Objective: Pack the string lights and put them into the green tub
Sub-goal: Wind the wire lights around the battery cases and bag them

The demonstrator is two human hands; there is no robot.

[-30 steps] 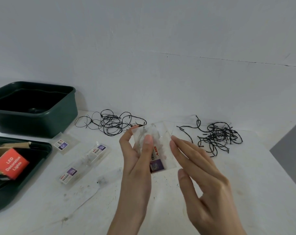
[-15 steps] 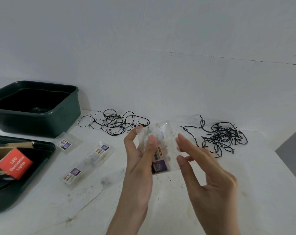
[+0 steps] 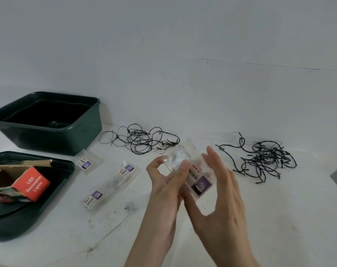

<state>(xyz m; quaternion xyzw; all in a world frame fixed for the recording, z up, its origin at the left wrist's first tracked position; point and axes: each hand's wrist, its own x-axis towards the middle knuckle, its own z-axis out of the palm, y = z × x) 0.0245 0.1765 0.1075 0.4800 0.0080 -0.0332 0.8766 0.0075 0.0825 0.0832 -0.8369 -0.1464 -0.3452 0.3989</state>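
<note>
Pinching the upper end of a clear packet (image 3: 199,182) between thumb and forefinger: left hand (image 3: 163,189), remaining fingers curled behind the plastic. Right hand (image 3: 223,201): fingers straight and pressed together, laid flat along the packet's right edge; thumb blurred, so I cannot tell whether it grips.

Packet: held tilted above the white table (image 3: 279,218), showing a red "DIY" label and a purple picture.

String lights (image 3: 138,140): black wire, one loose tangle on the table beyond the left hand, just right of the green tub (image 3: 48,139). Second tangle (image 3: 266,159): on the table, well right of the right hand.

Green tub: far left, against the wall.

Spare packets (image 3: 95,197): three, flat on the table between tub and hands.

Dark tray (image 3: 28,224): left edge, holding an open red box (image 3: 31,185) lettered "LED Decorative Lights".
</note>
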